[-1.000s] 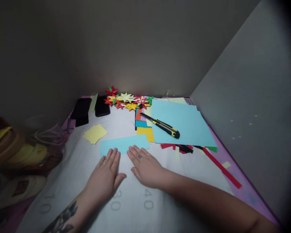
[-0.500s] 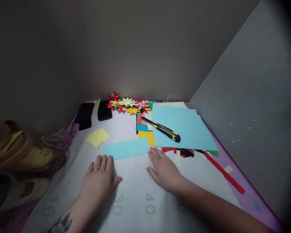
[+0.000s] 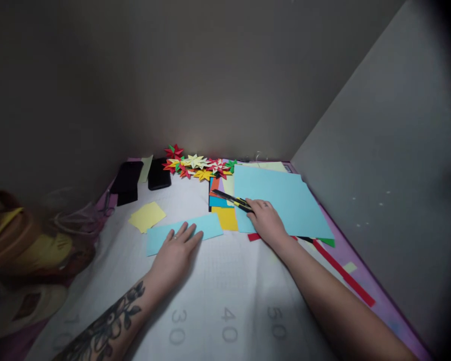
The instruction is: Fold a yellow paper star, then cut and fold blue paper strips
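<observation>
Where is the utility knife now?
Head view, just right of centre: the utility knife crosses the left edge of the large blue sheet, the right hand on it.

Flat blue paper strip (image 3: 211, 226), slanted, near black-and-yellow cutter (image 3: 233, 200) (blade leftward)

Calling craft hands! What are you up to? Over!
Left hand on blue strip. Right hand on cutter, over blue sheet. Yellow papers near strip.

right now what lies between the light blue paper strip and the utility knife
The head view shows golden-yellow paper, with blue paper beyond it, between the light blue paper strip and the utility knife.
</observation>
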Available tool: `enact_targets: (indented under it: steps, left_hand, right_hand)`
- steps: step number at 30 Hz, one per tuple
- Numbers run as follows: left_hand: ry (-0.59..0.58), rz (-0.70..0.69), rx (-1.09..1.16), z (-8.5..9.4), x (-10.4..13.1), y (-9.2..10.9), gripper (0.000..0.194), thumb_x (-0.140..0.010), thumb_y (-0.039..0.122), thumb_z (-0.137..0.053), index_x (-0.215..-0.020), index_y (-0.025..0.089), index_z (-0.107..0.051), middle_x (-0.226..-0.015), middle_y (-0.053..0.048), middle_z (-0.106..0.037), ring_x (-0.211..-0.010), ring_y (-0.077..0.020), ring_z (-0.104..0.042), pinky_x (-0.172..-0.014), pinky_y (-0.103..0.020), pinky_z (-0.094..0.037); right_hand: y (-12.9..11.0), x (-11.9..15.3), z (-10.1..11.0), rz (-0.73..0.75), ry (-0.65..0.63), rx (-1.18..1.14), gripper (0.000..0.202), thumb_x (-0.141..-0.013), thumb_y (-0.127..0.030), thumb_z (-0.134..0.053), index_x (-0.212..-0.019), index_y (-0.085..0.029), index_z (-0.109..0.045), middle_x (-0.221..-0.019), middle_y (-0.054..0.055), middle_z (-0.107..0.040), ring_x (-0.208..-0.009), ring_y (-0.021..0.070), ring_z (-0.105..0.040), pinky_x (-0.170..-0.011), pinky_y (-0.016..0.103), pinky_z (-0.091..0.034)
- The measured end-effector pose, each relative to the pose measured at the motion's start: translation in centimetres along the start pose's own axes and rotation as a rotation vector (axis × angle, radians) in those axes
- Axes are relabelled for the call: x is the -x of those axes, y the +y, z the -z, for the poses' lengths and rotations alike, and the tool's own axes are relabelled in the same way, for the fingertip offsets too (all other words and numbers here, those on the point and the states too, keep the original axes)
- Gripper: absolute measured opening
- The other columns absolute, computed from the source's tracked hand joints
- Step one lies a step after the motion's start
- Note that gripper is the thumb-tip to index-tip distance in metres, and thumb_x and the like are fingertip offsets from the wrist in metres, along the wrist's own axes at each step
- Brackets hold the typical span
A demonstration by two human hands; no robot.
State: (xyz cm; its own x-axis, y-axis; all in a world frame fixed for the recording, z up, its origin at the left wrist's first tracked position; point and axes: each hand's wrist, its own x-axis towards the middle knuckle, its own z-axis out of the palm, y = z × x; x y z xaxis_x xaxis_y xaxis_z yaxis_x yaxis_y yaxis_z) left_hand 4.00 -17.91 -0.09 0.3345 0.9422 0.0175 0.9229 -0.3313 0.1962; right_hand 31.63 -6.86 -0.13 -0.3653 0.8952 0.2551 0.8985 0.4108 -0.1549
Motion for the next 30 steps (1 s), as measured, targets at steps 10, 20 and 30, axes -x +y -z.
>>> enact_targets:
  steps: [10,20,30]
  left_hand:
    - [0.058,0.000,-0.081,0.4,0.7,-0.9,0.041,-0.092,0.032,-0.040,-0.132,0.028,-0.048,-0.144,-0.009,-0.039,-0.136,-0.0361,-0.023,-0.099,-0.066,-0.027]
    - [-0.094,0.027,-0.055,0.3,0.3,-0.8,0.049,-0.093,0.047,-0.031,-0.140,0.035,-0.033,-0.151,-0.004,-0.024,-0.138,-0.0368,-0.017,-0.100,-0.066,-0.025]
    - [-0.126,0.048,-0.059,0.1,0.1,-0.6,0.049,-0.093,0.047,-0.030,-0.140,0.035,-0.033,-0.151,-0.005,-0.023,-0.138,-0.0386,-0.015,-0.099,-0.069,-0.021]
  right_hand:
    - [-0.3,3.6,1.4,0.228,-0.116,-0.013,0.048,-0.085,-0.007,-0.041,-0.129,-0.023,-0.052,-0.112,0.012,-0.056,-0.103,0.0248,-0.047,-0.085,0.040,-0.043]
    - [-0.1,3.7,2.4,0.355,-0.125,0.049,0.050,-0.081,-0.002,-0.044,-0.124,-0.024,-0.056,-0.111,0.011,-0.058,-0.101,0.0249,-0.046,-0.083,0.039,-0.039]
    - [-0.4,4.0,2.5,0.380,-0.126,0.109,0.051,-0.080,-0.001,-0.046,-0.125,-0.024,-0.056,-0.109,0.011,-0.060,-0.099,0.0248,-0.047,-0.080,0.037,-0.036]
